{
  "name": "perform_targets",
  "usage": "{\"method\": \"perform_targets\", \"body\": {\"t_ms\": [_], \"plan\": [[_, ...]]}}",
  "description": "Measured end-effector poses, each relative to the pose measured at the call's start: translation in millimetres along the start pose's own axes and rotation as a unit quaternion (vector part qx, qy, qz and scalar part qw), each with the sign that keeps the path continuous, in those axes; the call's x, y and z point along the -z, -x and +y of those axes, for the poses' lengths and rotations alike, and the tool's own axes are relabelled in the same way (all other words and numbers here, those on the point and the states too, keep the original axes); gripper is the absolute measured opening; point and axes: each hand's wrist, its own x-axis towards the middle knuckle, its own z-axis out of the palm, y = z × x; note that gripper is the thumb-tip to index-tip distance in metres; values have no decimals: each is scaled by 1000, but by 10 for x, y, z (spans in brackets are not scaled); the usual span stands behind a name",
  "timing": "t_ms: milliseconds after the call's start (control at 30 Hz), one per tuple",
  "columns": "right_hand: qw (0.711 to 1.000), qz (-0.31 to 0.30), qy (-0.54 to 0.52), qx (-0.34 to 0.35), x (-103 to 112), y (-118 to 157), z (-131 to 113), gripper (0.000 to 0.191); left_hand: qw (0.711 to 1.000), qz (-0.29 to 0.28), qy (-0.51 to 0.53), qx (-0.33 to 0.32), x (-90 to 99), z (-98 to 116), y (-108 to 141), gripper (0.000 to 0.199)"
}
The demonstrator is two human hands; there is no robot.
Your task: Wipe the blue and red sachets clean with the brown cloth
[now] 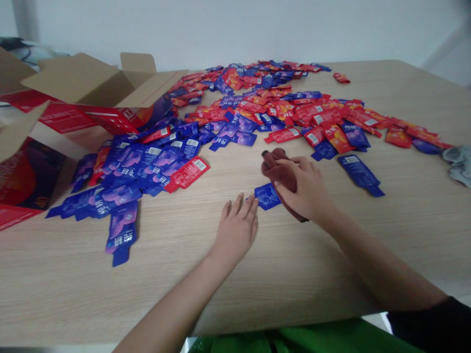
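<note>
My right hand (303,189) is wrapped round a dark red handheld tool (281,176), which stands over the right end of a blue sachet (267,196) lying on the table. At the sachet's left end rests my left hand (237,225), lying flat with fingers stretched and fingertips touching its edge. The tool hides part of the sachet. To the right lies another blue sachet (358,171) with its narrow end toward me. A red sachet (191,172) sits at the edge of the blue pile (128,166) on the left.
Open cardboard boxes (99,88) stand at the left. Red and blue sachets (257,103) are heaped across the back of the wooden table (165,294). One red sachet (341,78) lies apart at the back right. A grey crumpled item (458,164) is at the right edge.
</note>
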Motion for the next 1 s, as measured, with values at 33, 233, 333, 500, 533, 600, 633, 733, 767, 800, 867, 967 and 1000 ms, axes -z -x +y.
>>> {"method": "perform_targets", "body": {"t_ms": [33, 233, 333, 500, 533, 600, 633, 733, 767, 800, 867, 967, 1000], "plan": [[999, -13, -6, 35, -39, 16, -127, 49, 1000, 1, -1, 0, 0, -1, 0, 47], [993, -84, 52, 63, -305, 169, -91, 48, 1000, -1, 1, -2, 13, -12, 3, 47], [996, -66, 60, -29, -251, 152, 279, 45, 1000, -4, 4, -4, 13, -14, 3, 48], [994, -19, 53, -93, -78, 34, 399, 40, 1000, -2, 1, -1, 2, -7, 1, 48], [997, 0, 40, -73, -75, 23, 306, 42, 1000, -1, 2, -1, 1, -5, 0, 48], [1000, 12, 14, -2, -116, 35, 61, 48, 1000, 2, 3, -1, 5, -1, -1, 48], [999, 0, 8, 39, -155, 59, -61, 50, 1000, 1, 3, -1, 9, 1, -1, 47], [992, -61, 30, 106, -286, 171, -258, 50, 1000, -4, 0, 2, 21, 3, -2, 43], [991, -71, 43, 104, -316, 207, -238, 49, 1000, -4, -1, 2, 24, 3, -2, 43], [992, -74, 53, 90, -331, 235, -174, 49, 1000, -4, -1, 1, 26, 3, -2, 44], [995, -65, 69, 41, -316, 256, 53, 48, 1000, -3, -1, -1, 25, 2, -2, 48], [993, -52, 89, -55, -209, 205, 422, 43, 1000, -8, -4, -3, 20, 6, -1, 49], [991, -52, 97, -74, -167, 177, 486, 42, 1000, -8, -6, -3, 17, 8, 0, 49]]}}
